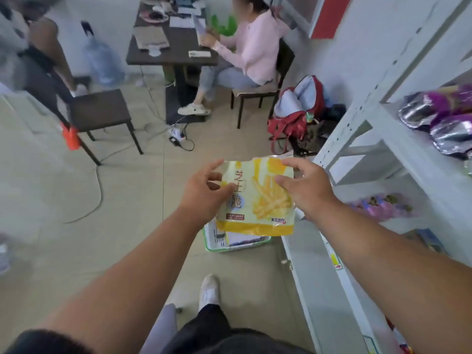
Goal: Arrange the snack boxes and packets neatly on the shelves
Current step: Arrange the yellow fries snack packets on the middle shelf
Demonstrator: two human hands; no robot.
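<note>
While both hands pinch its upper corners, the yellow snack packet (258, 198) hangs upright, long axis vertical, printed face toward the camera; it reads "芝士脆" beside pictured fries. Left hand (204, 190) grips the left edge, right hand (304, 187) the right, above a floor basket (237, 245) beside white shelves (357, 139).

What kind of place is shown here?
Probably a small shop's back room or office: white metal shelves holding purple foil snack packets, a dark desk with papers, and a large water bottle.
</note>
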